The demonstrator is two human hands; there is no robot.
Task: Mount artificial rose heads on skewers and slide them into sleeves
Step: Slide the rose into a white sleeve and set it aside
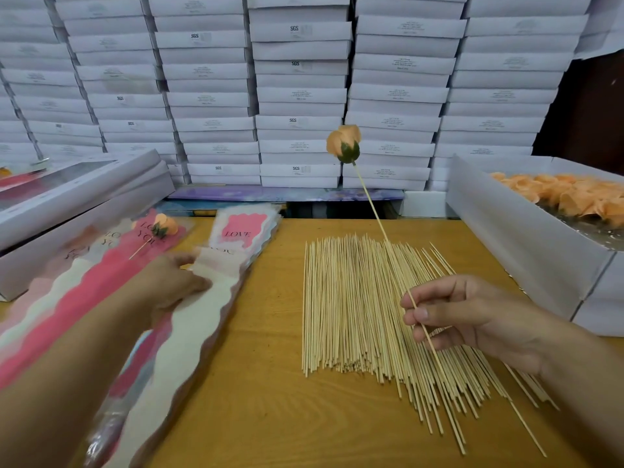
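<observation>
- My right hand [452,319] pinches a bamboo skewer [371,204] low on its shaft, thumb and fingers curled round it, with the stick slanting up and away from me.
- A peach rose head [344,143] with a green base sits on the skewer's top end, held in the air in front of the stacked white boxes [300,96].
- Beneath that hand, a large loose pile of bare skewers [354,305] lies spread on the wooden table [263,383], running roughly front to back.
- My left hand [175,282] reaches across to the stack of sleeves [202,315] on the left, fingers stretched out flat on the top one; it is blurred, so I cannot tell whether the fingertips pinch an edge.
- The sleeves are clear with pink and cream wavy panels; one at the far end of the stack reads "LOVE".
- Further left, a finished rose [162,226] on its stick lies inside a sleeve, resting against a long white box [77,197].
- At the right, an open white box [506,224] holds more peach rose heads [567,194], well apart from my hands.
</observation>
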